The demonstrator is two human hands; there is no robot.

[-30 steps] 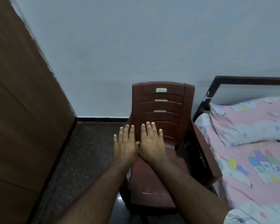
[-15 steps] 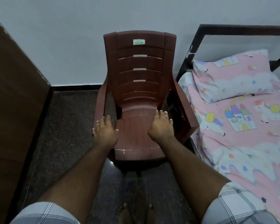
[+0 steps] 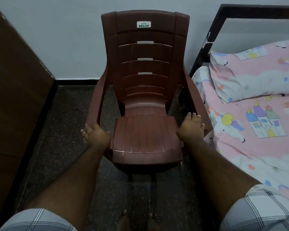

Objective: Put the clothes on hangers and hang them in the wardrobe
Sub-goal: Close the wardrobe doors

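No clothes or hangers show in the head view. A dark red plastic armchair (image 3: pixel 145 134) stands against the wall right in front of me, its seat bare. My left hand (image 3: pixel 95 135) grips the front end of the left armrest, fingers curled over its outer side. My right hand (image 3: pixel 191 126) grips the front of the right armrest, fingers bent over its top. The brown wooden wardrobe side (image 3: pixel 15 97) rises at the left.
A bed (image 3: pixel 257 147) with a pink printed sheet and a matching pillow (image 3: pixel 257 72) sits close on the chair's right, with a black metal headboard frame (image 3: pixel 207 39). Dark speckled floor (image 3: pixel 65 130) runs between chair and wardrobe. My bare feet stand below the seat.
My hands have parted from the middle of the seat and moved out to the two armrests. The view has dropped and come closer to the chair.
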